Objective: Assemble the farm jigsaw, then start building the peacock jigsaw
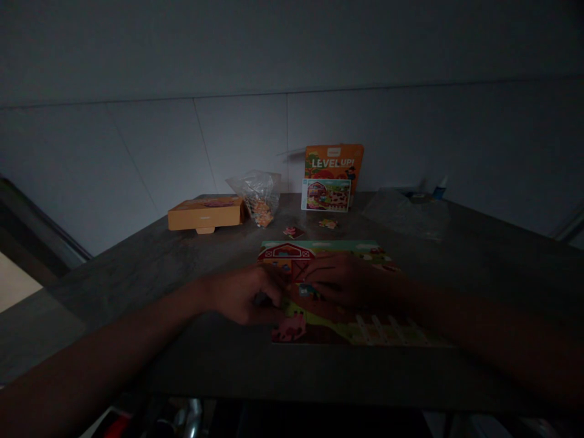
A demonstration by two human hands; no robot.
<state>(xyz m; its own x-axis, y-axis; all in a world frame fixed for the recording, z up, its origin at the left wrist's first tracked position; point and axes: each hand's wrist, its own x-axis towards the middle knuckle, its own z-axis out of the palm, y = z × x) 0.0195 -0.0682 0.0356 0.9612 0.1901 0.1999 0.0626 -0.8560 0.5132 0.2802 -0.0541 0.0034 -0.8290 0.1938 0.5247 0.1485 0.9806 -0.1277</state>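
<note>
A farm jigsaw puzzle (319,331) lies on the table in front of me, showing a red barn, a pink pig and a white fence. My left hand (249,295) is at its left edge, below the barn, fingers curled and thumb brought in close. Whatever those fingertips may hold is hidden in the dim light. Across the middle of the puzzle my right hand (342,277) rests palm down, its fingers stretched to the left and covering part of the picture. Just beyond the top edge lie a few loose puzzle pieces (293,232) and a small cluster of pieces (328,224).
A flat orange box (207,213) stands at the back left, beside a clear plastic bag (261,204) holding several pieces. An orange "LEVEL UP!" box (335,157) leans upright behind a picture card (326,195). Another clear bag (406,213) and a small blue-white bottle (440,188) are back right.
</note>
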